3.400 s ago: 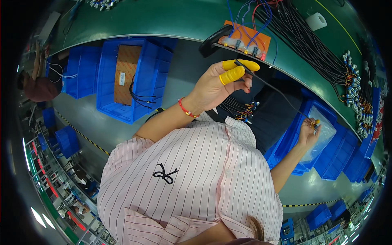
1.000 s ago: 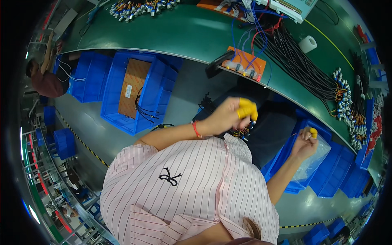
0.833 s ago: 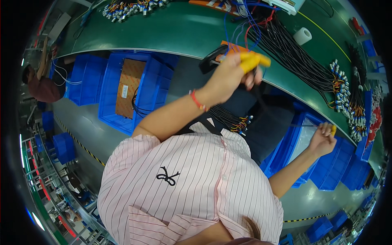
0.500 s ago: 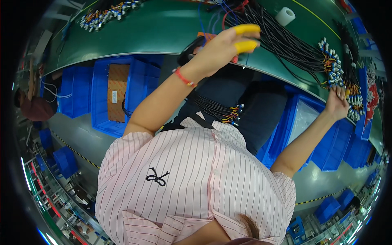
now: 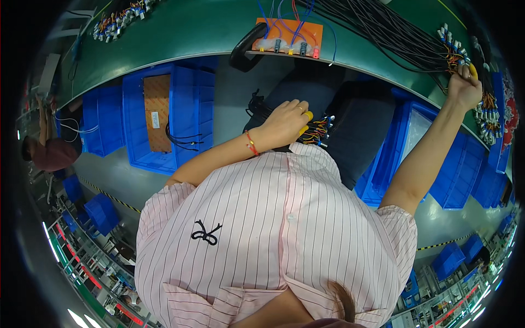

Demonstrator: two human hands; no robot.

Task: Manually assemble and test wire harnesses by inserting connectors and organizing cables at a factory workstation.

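Overhead, the green bench (image 5: 180,27) curves across 12 o'clock; blue bins (image 5: 164,120) stand below it at 9 and at 3 o'clock. An orange board (image 5: 290,35) with clipped leads sits at the bench edge at 12.

Your long bundle of black wires (image 5: 383,33) runs along the bench from 12 toward 2 o'clock, ending in a fan of small coloured terminals. A shorter bundle (image 5: 317,131) lies on your lap at centre, its terminals just beside your left hand.

Left hand (image 5: 284,123): resting palm down on the lap bundle, fingers loosely curled over it, yellow finger cots on two fingertips. Whether it grips a wire, cannot tell.

Right hand (image 5: 465,87): arm stretched out to 2 o'clock, fist closed at the terminal end of the bench bundle; it looks to be pinching wires there, yellow cot showing.

Handling, judged: wires are light, limp and prone to tangle; terminals small and likely bendable. Take hold on the insulation just behind the terminals, not on the metal tips.
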